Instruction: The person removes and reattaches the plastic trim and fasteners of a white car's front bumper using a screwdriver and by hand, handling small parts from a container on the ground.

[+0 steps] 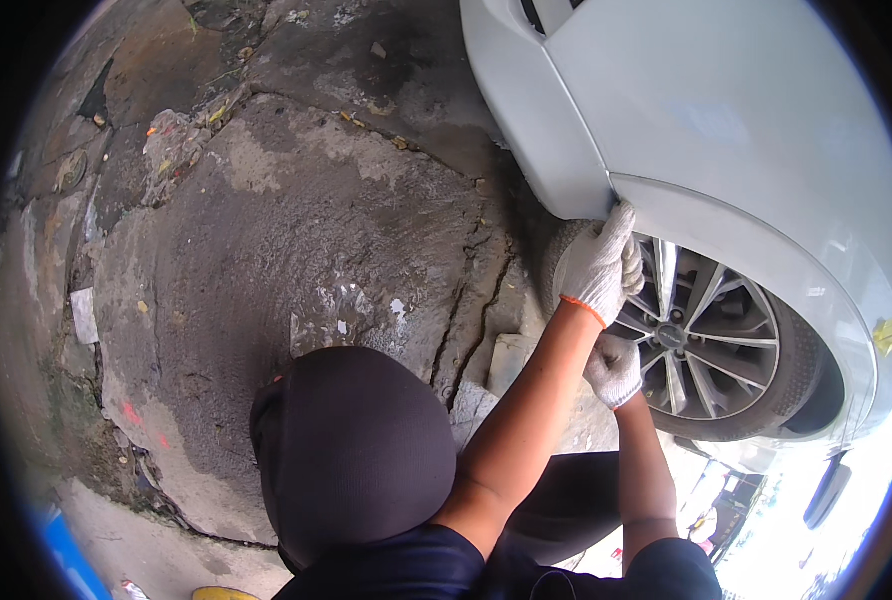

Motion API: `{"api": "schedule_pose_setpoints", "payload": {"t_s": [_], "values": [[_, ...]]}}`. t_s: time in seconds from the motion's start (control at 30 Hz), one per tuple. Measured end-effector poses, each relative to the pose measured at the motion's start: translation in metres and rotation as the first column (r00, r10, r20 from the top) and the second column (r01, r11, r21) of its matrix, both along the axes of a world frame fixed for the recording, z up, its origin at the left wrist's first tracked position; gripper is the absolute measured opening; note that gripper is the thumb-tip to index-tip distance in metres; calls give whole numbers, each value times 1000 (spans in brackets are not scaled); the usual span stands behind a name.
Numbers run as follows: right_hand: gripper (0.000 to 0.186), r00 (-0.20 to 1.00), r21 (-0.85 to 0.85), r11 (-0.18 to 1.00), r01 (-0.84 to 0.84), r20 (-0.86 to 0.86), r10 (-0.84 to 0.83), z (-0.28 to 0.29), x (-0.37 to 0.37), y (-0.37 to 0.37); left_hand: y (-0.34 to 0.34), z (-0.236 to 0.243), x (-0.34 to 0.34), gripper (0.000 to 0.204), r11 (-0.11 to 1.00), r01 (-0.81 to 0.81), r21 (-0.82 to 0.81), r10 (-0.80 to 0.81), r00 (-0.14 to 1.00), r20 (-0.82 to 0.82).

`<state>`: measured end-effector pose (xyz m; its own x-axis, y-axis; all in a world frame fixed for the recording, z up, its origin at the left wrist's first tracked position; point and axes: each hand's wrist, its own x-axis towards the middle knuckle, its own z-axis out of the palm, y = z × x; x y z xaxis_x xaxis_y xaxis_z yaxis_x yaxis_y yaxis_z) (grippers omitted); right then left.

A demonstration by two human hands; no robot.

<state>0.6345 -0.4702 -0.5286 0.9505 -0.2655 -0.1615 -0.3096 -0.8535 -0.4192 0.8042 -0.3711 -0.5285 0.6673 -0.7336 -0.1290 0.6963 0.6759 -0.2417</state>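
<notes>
My left hand (598,262), in a white knitted glove with an orange cuff, is up at the lower corner of the car's pale bumper (531,120), by the front of the wheel arch (736,215). Its thumb points up along the panel edge and its fingers are curled; whatever is inside them is hidden. Lower down, my right hand (614,371), gloved alike, is closed in a fist in front of the tyre, beside the spoked alloy wheel (701,335). What that fist holds, if anything, does not show.
My dark-clad knee (361,450) is bent at lower centre. Cracked, damp concrete ground (266,230) spreads to the left, with a white scrap (84,315) on it. A flat pale block (509,360) lies near the tyre. A blue object (71,560) stands at lower left.
</notes>
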Motion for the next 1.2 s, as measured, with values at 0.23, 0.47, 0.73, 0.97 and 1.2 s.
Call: {"api": "schedule_pose_setpoints", "payload": {"t_s": [0.23,0.47,0.73,0.97,1.2], "values": [[34,997,-64,995,-74,-29,72,23,17,13,-24,-37,-18,54,999,-25,-47,29,996,83],[34,999,-25,999,-37,-4,37,34,14,12,-20,-42,-16,55,999,7,-42,-2,992,123],[34,999,13,999,-38,9,38,40,14,19,-3,-12,-5,60,999,42,23,-44,994,99],[34,999,-3,1000,7,-33,-7,27,11,11,-19,-4,-13,55,997,-53,62,35,964,262],[31,998,0,999,39,52,-39,23,18,7,-25,-45,-26,44,990,5,-141,17,988,152]]}}
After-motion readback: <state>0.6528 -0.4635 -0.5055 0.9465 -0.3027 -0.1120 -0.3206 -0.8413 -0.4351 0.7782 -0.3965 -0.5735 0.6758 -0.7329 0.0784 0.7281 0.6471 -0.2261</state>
